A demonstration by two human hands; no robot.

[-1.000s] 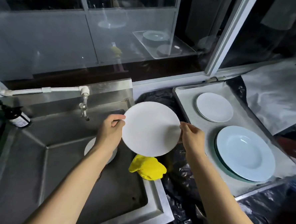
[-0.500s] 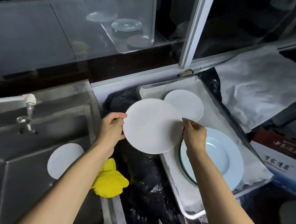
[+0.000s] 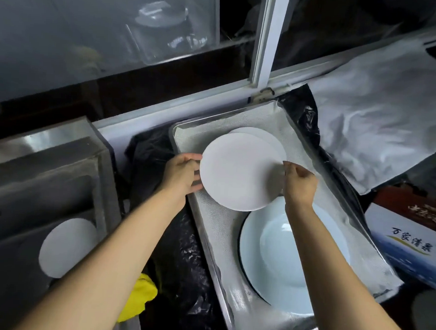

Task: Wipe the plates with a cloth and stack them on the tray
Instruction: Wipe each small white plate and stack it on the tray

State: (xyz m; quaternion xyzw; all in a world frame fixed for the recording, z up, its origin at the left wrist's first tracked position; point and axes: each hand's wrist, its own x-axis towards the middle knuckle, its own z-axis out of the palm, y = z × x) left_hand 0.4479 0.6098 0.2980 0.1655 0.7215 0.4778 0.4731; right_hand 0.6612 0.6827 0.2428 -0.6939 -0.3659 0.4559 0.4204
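From the head camera I see my left hand (image 3: 183,173) curled round the left edge of a white plate (image 3: 236,176) and my right hand (image 3: 300,185) pinching its right edge; the plate hangs over the far end of the tray (image 3: 208,215), covering most of a second white plate (image 3: 272,140) there (touching or not, I cannot tell); a pale blue plate (image 3: 290,258) sits nearer me on the tray; the yellow cloth (image 3: 140,297) lies beside the sink (image 3: 19,178), where another round plate (image 3: 64,247) rests.

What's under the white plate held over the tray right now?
Another small white plate lies on the tray; only its far edge shows. The held plate covers the rest, so whether they touch is unclear.
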